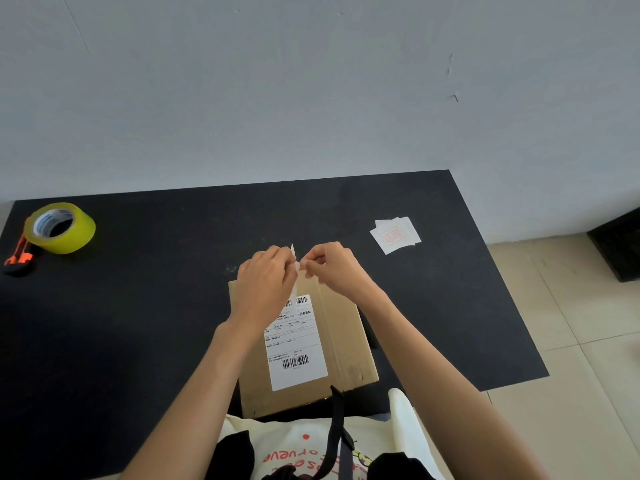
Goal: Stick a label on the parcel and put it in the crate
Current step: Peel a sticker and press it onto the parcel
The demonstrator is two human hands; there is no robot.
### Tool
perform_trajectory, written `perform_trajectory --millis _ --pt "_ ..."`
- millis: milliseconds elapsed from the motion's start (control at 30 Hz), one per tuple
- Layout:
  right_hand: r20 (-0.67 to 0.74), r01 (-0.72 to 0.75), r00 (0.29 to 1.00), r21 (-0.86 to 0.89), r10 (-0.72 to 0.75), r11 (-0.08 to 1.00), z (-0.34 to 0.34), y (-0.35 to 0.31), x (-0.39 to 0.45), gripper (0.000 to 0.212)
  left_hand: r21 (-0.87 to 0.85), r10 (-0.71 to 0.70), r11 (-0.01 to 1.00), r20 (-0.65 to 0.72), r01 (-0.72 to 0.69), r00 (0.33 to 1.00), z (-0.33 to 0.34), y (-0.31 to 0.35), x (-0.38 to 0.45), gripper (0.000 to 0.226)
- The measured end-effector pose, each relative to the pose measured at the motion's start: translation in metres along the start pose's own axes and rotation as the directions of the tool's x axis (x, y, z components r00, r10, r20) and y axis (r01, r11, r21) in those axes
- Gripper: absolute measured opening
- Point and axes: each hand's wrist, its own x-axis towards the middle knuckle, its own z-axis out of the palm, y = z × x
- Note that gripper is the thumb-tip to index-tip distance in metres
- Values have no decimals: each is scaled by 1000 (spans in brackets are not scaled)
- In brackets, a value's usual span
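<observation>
A brown cardboard parcel (343, 344) lies flat on the black table (145, 306) near its front edge. A white shipping label (298, 344) with barcodes is stuck on its top. Above the parcel's far edge, my left hand (266, 282) and my right hand (329, 265) both pinch a small white label slip (293, 258), held upright and seen edge-on. Their fingertips nearly touch around it. No crate is in view.
A small stack of white labels with red print (394, 234) lies at the back right of the table. A yellow tape roll (60, 227) and an orange-black cutter (17, 258) sit at the far left. A dark box (618, 244) stands on the tiled floor at right.
</observation>
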Motion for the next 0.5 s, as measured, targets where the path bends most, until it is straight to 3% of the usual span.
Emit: perform_trajectory --millis 367,500 --pt "153 -112 986 282 70 953 -7 21 0 16 -298 -131 947 -15 120 991 -12 -7 3 17" --pt "100 -142 988 262 120 955 -2 37 3 16 -370 -133 922 -24 114 991 -14 -8 5 16"
